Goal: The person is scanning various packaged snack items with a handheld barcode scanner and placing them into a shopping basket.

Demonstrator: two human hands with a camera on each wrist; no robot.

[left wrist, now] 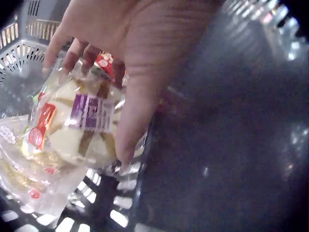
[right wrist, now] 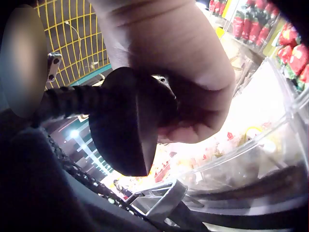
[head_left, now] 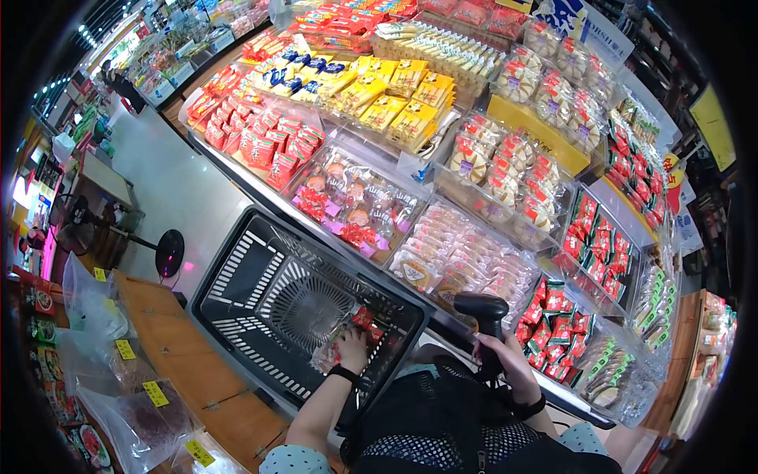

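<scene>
Inside the dark grey shopping basket, my left hand reaches down to a clear-wrapped round pastry with brown stripes and a purple label. Its thumb lies along one edge of the pastry, and its fingers bend round the far edge, partly hidden by the wrapper. A flat clear packet lies beside the pastry, and a red wrapper shows near the fingertips in the head view. Upright in front of the body, a black handheld barcode scanner is gripped by my right hand.
A sloping display of packaged snacks fills the far side, with red packets, wrapped pastries and yellow packs. Wooden cabinets with bagged goods stand at left. A black round-based stand is on the aisle floor.
</scene>
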